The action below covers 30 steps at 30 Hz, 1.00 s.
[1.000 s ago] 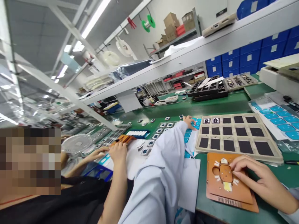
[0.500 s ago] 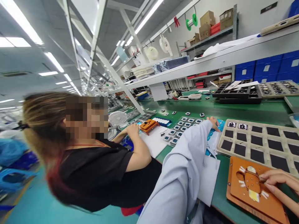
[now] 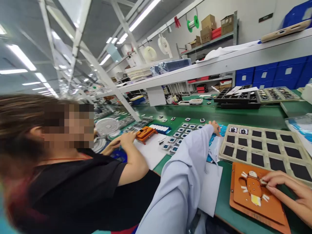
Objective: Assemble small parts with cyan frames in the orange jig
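Note:
My left arm, in a light blue sleeve, stretches forward over the bench. Its hand (image 3: 214, 127) is beside the blue sheets (image 3: 222, 130) and the clear tray of small square parts (image 3: 179, 134); the sleeve and distance hide most of its fingers. At the lower right, my right hand (image 3: 280, 186) pinches a small dark part (image 3: 263, 183) at the right side of the orange fixture (image 3: 262, 208). Brown and yellow pieces with white tabs lie on that fixture. Behind it stands the beige compartment tray (image 3: 297, 148), with two parts in its back left pockets.
A co-worker in a black shirt (image 3: 80, 191) sits at the left, hands near another orange fixture (image 3: 145, 134). White paper (image 3: 211, 191) lies left of my fixture. Black trays (image 3: 240, 104) stand farther back. A white shelf (image 3: 214, 66) spans above the bench.
The view has turned to the right, so the bench and co-worker appear farther left. My right hand still holds the small part at the fixture, and my left hand remains by the blue sheets.

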Motion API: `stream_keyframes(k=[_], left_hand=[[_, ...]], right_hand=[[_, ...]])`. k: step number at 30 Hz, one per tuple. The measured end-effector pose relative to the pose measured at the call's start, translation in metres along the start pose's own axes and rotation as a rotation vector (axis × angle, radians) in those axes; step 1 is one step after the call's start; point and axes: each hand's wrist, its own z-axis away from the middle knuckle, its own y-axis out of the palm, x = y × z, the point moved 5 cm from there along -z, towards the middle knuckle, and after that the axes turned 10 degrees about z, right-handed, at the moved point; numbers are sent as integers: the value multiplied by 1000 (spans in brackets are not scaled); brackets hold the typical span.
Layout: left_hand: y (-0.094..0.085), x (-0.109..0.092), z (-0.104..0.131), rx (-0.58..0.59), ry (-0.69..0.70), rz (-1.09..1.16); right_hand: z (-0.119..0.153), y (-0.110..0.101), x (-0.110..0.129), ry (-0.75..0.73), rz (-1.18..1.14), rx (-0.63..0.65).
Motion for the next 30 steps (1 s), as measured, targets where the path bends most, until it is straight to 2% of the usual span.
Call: stream_keyframes(k=[4,16,23,26,30], left_hand=[[-5,-2,-4,-18,35,-70],[-7,-8,-14,-24,31,-134],[1,-19,-1,-28,77,-185],[5,-15,7,-67,101,-185],[1,-4,6,-111,74,-153]], right_hand=[[-7,-1,11,-52,-13,59],[-6,2,10,-48,-48,92],[-8,2,14,-43,-70,97],[-8,1,16,-38,-91,97],[-8,1,18,-38,-99,95]])
